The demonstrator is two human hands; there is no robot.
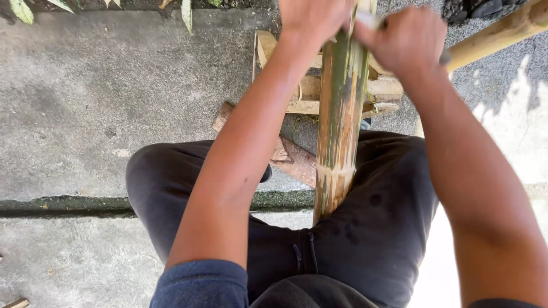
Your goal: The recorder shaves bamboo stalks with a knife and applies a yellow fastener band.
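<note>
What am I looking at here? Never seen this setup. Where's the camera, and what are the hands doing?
There is one picture, taken by a camera on the person's head, looking down. No machine: two bare hands. The person sits in dark trousers over a concrete floor. A thick bamboo pole, green and tan, stands between the knees. The left hand closes on the pole near its top; the right hand holds a pale strip against it. Behind lie a small wooden frame and a reddish plank.
</note>
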